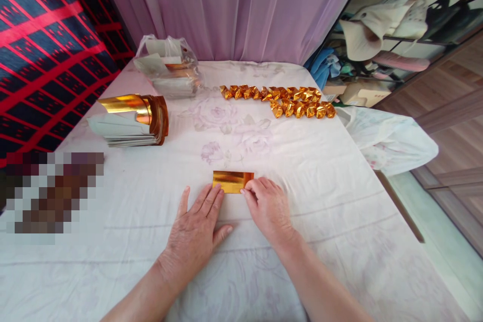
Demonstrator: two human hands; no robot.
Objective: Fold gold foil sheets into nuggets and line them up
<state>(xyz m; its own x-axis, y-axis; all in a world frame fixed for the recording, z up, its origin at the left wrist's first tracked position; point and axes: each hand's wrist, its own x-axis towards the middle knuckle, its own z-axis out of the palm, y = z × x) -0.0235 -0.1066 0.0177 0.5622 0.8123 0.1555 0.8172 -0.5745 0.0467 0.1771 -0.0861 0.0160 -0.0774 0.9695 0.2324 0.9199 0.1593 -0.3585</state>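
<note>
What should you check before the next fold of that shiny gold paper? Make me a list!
1. Gold paper lies flat on the tablecloth: ok.
2. Left hand presses its near left edge with flat fingers: ok.
3. Right hand pinches its right edge: ok.
4. Edges line up evenly: cannot tell, the hands cover the near side.
5. Folded gold pieces sit well away at the far side: ok.
6. Stack of gold sheets lies apart on the left: ok.

text: none legible | labels: none – gold foil sheet (232, 181) plain | numbers: none
</note>
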